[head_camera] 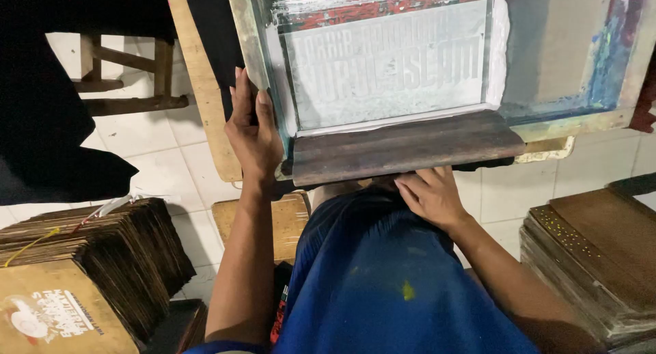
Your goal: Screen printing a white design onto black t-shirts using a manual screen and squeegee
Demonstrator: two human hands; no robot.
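A wooden-framed printing screen [581, 118] lies flat in front of me, its mesh smeared with white, red and blue ink. A dark wooden squeegee [403, 145] rests along the screen's near edge. My left hand [251, 125] grips the screen's left frame rail, fingers pressed on the wood. My right hand [430, 193] sits just under the squeegee's near edge, fingers curled against its underside; what it grips is partly hidden. My blue shirt [383, 279] fills the lower middle.
A tall stack of brown boards [116, 258] stands at lower left, one with a printed picture on top. Another stack of boards [594, 258] sits at lower right. A wooden stool [126, 74] and black cloth [41, 115] are at upper left, on white floor tiles.
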